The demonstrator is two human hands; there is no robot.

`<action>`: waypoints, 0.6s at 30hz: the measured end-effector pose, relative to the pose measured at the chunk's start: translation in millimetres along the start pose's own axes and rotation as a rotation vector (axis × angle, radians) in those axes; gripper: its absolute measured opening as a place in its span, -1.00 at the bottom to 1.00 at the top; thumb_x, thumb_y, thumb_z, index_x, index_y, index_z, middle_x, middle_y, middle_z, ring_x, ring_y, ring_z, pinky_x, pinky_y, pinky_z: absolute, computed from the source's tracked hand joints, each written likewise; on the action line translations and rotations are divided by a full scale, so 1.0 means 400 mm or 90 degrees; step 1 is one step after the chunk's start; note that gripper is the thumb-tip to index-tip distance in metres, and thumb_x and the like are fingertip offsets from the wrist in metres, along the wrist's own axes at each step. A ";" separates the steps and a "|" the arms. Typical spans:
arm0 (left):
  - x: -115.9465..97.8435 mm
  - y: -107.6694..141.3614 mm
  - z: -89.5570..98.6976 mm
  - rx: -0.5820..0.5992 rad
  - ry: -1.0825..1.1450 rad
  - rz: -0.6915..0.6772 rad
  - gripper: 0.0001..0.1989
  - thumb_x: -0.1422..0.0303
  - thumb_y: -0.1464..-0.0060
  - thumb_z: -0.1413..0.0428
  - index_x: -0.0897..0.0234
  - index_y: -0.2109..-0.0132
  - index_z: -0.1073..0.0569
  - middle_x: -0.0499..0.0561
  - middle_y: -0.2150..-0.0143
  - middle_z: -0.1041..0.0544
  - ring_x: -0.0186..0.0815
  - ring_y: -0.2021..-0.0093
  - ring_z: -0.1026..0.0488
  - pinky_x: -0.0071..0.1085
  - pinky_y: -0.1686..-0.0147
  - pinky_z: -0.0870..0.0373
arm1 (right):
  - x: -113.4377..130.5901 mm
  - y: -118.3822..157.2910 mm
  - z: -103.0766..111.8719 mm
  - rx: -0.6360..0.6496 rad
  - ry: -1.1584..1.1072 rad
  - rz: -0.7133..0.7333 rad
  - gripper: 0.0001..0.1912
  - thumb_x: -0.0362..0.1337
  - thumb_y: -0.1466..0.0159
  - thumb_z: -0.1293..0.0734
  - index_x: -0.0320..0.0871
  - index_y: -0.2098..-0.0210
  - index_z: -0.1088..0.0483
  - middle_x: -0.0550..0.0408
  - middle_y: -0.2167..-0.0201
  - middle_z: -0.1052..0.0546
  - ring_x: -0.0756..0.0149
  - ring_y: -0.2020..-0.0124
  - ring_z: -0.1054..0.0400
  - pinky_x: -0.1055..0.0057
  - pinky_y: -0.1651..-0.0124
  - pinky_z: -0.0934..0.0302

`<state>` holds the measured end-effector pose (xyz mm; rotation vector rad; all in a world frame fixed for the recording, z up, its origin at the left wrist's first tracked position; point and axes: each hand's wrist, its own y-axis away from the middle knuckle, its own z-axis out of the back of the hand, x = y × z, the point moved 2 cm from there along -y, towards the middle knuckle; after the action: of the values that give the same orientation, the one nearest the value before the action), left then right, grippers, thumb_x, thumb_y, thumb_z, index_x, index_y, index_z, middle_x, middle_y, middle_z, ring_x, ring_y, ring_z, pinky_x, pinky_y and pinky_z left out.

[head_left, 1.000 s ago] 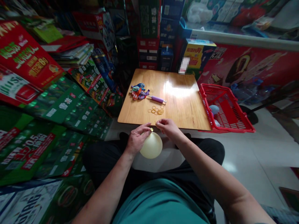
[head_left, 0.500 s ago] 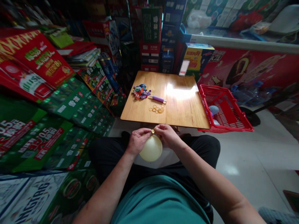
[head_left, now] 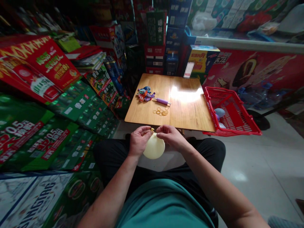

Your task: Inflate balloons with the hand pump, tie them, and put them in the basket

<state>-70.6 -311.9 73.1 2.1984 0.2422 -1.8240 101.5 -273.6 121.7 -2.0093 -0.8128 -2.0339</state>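
Observation:
A pale yellow inflated balloon [head_left: 154, 147] hangs between my knees, below the table's near edge. My left hand [head_left: 140, 139] pinches its neck [head_left: 152, 129], with the yellow mouth poking up above the thumb and finger. My right hand [head_left: 172, 136] is closed in a pinch at the balloon's top right, close to the neck; what lies between its fingertips is too small to make out. On the wooden table [head_left: 185, 115] are several thin yellowish rubber bands [head_left: 162, 112], a purple tube with pale ends [head_left: 162, 101] and a pile of colourful limp balloons [head_left: 144, 94].
To the table's right stands a red basket [head_left: 237, 110] holding a blue balloon [head_left: 219, 112] and other pale round things. Green beer cartons [head_left: 78, 101] are stacked along the left. Boxes [head_left: 155, 28] and a freezer with a pink front [head_left: 237, 69] stand behind the table.
The balloon's mouth has tipped to the left, into my left hand's pinch. My right fingertips have moved off the mouth to just beside the neck. The view has shifted slightly.

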 end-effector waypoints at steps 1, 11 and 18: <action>-0.002 0.002 0.000 0.007 0.010 -0.002 -0.57 0.20 0.05 -0.47 0.32 0.08 -0.61 0.15 0.19 -0.71 -0.20 0.28 -0.65 -0.36 0.29 -0.56 | -0.002 -0.003 0.009 -0.002 0.021 -0.007 -0.77 -0.21 -0.11 -0.47 -0.19 0.28 -0.48 0.20 0.47 -0.43 0.49 0.53 -0.13 0.49 0.48 0.04; -0.018 0.026 -0.004 0.105 -0.040 -0.078 -0.81 0.25 -0.06 -0.41 0.22 0.21 -0.70 0.07 0.24 -0.71 -0.19 0.25 -0.63 -0.33 0.20 -0.55 | -0.032 -0.028 0.035 0.014 0.039 -0.108 -0.86 -0.24 -0.08 -0.41 -0.20 0.45 -0.46 0.25 0.67 -0.28 0.49 0.63 -0.03 0.44 0.55 0.17; -0.047 0.026 -0.013 0.226 -0.195 -0.132 -0.84 0.26 -0.23 -0.28 0.23 0.17 -0.69 0.05 0.20 -0.70 -0.18 0.16 -0.63 -0.35 0.10 -0.50 | -0.033 -0.052 0.025 0.042 -0.024 -0.109 -0.88 -0.25 -0.04 -0.37 -0.17 0.53 -0.38 0.28 0.70 -0.22 0.52 0.66 0.03 0.45 0.59 0.21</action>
<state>-66.0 -319.4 93.7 2.1305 0.0884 -2.4498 101.3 -254.9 102.9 -2.0104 -1.0790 -2.0332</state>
